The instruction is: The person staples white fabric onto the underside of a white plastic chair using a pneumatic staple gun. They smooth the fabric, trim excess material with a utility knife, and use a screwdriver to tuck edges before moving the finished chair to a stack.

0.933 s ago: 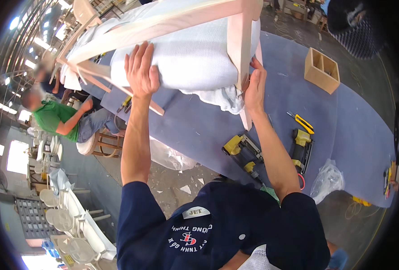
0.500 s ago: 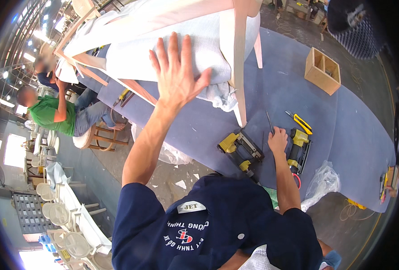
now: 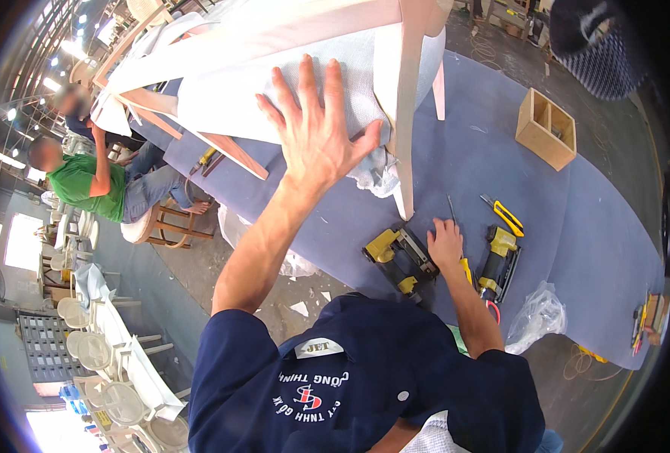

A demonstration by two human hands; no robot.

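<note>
Spanning the work area, the grey-blue table [image 3: 494, 113] bears the chair [image 3: 290, 45], its pale frame tilted over the upper left part. One chair leg [image 3: 401, 140] stands between the hands, tip near the left nailer [image 3: 395, 253]. Off the table's left edge, a person in green [image 3: 89, 177] sits on a stool [image 3: 154, 226]. Right of the chair stands a divided box [image 3: 543, 128]; a clear bag [image 3: 537, 313] lies at the near edge. The right nailer [image 3: 495, 264] lies just below a yellow knife [image 3: 506, 217]. A thin yellow-handled tool [image 3: 466, 269] lies between the nailers. Left hand [image 3: 316, 136]: back toward the viewer, digits spread wide against the chair's light fabric [image 3: 229, 98], forearm extended. Right hand [image 3: 446, 245]: low, back upward, fingers loosely together beside the thin tool; whether it grips anything cannot be determined.
</note>
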